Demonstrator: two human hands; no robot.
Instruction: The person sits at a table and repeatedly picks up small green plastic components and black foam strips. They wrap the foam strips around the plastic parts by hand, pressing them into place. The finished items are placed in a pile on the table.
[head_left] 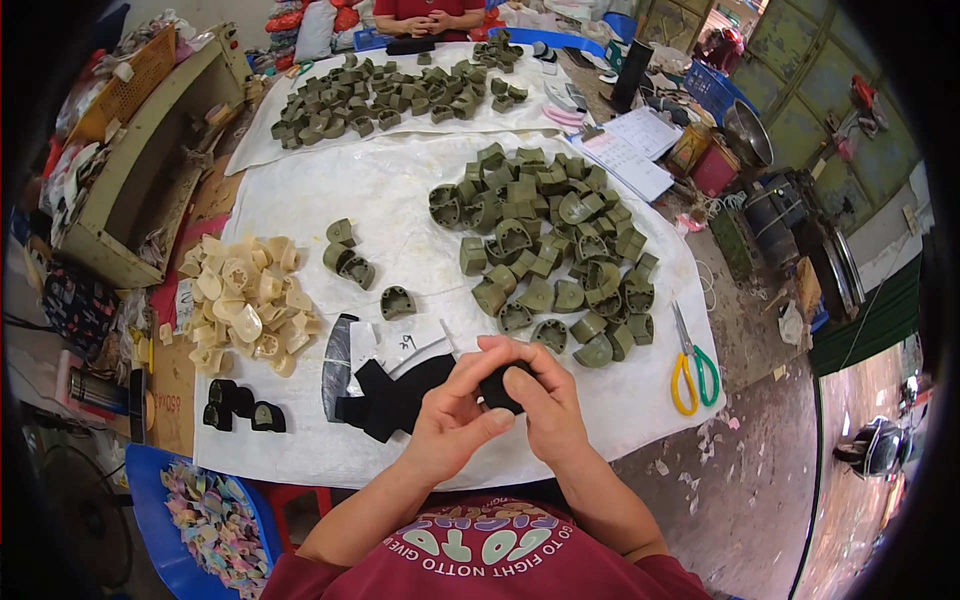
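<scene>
Above the near edge of the table, both hands close round a small black-covered block that looks like a shoe heel (498, 388). My left hand (452, 408) curls over it from the left with its thumb below. My right hand (548, 405) wraps the right side, thumb pressed on the top. Fingers hide much of the block. Beside my left hand lie black fabric pieces (400, 396) and a white labelled packet (405, 343). Several black-covered heels (268, 417) stand at the left. A large heap of olive green heels (536, 294) lies beyond my right hand.
Scissors with yellow and green handles (684, 385) lie at the right. Beige heel pieces (245, 322) are heaped at the left. More green heels (345, 100) cover the far table, where another person's hands (432, 22) rest. A blue basin (150, 500) of scraps stands lower left.
</scene>
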